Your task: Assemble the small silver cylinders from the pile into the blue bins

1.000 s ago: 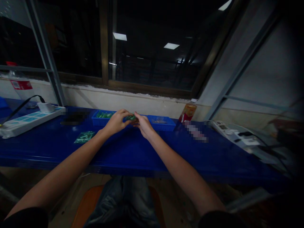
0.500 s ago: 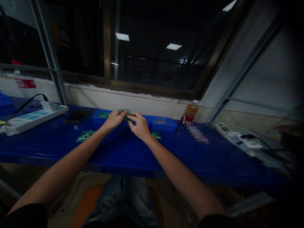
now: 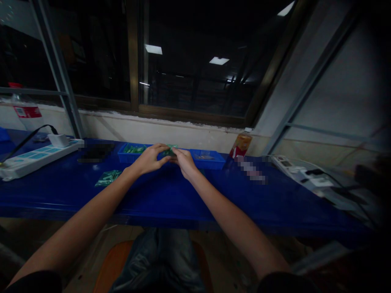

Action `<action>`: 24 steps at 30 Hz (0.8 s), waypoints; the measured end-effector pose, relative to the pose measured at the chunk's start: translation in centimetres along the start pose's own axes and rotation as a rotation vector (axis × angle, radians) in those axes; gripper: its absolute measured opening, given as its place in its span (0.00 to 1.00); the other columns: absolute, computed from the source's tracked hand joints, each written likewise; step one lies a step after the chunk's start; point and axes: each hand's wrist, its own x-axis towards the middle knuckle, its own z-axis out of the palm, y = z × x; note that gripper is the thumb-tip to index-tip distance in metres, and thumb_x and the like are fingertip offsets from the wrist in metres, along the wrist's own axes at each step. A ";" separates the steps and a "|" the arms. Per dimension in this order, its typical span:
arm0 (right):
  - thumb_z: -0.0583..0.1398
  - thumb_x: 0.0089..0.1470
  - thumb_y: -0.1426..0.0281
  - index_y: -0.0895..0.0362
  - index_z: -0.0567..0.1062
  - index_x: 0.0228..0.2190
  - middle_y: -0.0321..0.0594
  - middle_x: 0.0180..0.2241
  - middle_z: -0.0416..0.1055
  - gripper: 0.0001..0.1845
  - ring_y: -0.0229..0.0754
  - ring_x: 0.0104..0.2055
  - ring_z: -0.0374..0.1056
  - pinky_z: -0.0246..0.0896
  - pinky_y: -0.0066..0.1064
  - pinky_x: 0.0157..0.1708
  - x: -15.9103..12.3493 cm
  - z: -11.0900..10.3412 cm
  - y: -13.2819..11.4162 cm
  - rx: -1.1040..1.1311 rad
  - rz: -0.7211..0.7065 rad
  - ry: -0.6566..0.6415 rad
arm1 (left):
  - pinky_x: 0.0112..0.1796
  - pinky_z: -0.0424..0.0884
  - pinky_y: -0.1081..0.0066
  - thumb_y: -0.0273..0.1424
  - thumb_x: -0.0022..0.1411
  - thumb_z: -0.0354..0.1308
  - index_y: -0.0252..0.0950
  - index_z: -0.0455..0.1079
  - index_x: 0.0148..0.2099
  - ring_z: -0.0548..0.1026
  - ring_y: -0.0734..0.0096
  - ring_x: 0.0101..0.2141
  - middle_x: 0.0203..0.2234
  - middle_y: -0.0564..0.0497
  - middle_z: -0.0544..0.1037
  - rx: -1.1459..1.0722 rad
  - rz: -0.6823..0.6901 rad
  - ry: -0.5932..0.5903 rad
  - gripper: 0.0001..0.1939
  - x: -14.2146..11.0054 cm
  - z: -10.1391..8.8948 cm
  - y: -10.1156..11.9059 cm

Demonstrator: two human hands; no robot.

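Note:
My left hand [image 3: 152, 158] and my right hand [image 3: 185, 162] meet above the blue table, in front of the blue trays. Between their fingertips is a small, flat green piece [image 3: 169, 152], partly covered by the fingers; its exact kind is too dim to make out. The right thumb and fingers pinch its right side. On its left side, the left thumb and forefinger curve round it with a gap behind them. Behind the left hand a blue tray [image 3: 122, 158] contains green pieces. To the right, another blue tray [image 3: 214, 164] holds small thin parts.
A clear bag of green pieces [image 3: 107, 178] lies on the blue table [image 3: 146, 199]. White power strips [image 3: 39, 156] with plugs stand left and right. A drink bottle [image 3: 241, 145] is at the back right, a red-capped bottle [image 3: 29, 113] at the back left. A dark flat object [image 3: 96, 152] lies nearby.
My left thumb and forefinger have spread wider around the green piece. My right hand has turned slightly and shifted right against the trays. The camera view has moved a little.

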 end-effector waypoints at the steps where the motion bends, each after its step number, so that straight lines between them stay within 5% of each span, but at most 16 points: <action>1: 0.55 0.51 0.61 0.59 0.72 0.25 0.33 0.21 0.68 0.15 0.34 0.23 0.64 0.59 0.26 0.26 0.1 -0.1 0.2 -0.107 -0.078 0.034 | 0.49 0.63 0.64 0.41 0.58 0.49 0.31 0.69 0.48 0.69 0.61 0.46 0.44 0.42 0.72 -0.058 -0.054 0.008 0.22 0.1 0.0 0.0; 5: 0.50 0.55 0.63 0.60 0.72 0.21 0.35 0.20 0.68 0.19 0.36 0.26 0.64 0.58 0.28 0.31 -0.3 -0.1 0.1 -0.581 -0.437 0.080 | 0.41 0.68 0.64 0.50 0.58 0.44 0.29 0.71 0.38 0.74 0.63 0.36 0.34 0.42 0.76 -0.480 -0.447 0.052 0.28 0.3 0.1 -0.1; 10: 0.50 0.56 0.70 0.57 0.74 0.39 0.43 0.42 0.71 0.15 0.38 0.44 0.66 0.57 0.28 0.47 -1.5 0.7 -0.5 -0.770 -0.748 -0.081 | 0.29 0.68 0.71 0.53 0.55 0.46 0.31 0.67 0.26 0.71 0.71 0.23 0.22 0.46 0.73 -0.923 -0.806 0.109 0.28 0.5 -0.2 -0.4; 16: 0.56 0.51 0.71 0.57 0.73 0.39 0.43 0.41 0.71 0.12 0.39 0.45 0.66 0.59 0.30 0.48 -1.6 0.8 -0.5 -0.809 -0.743 -0.092 | 0.23 0.62 0.76 0.35 0.50 0.55 0.30 0.68 0.27 0.68 0.76 0.21 0.19 0.50 0.72 -0.967 -0.718 0.125 0.11 0.4 -0.3 -0.5; 24: 0.58 0.49 0.72 0.60 0.74 0.31 0.46 0.42 0.70 0.06 0.41 0.45 0.66 0.59 0.31 0.47 -1.5 0.4 -0.5 -0.912 -0.711 -0.119 | 0.24 0.63 0.75 0.38 0.50 0.56 0.30 0.67 0.25 0.66 0.76 0.20 0.17 0.52 0.70 -0.835 -0.666 0.146 0.14 0.1 1.2 -1.6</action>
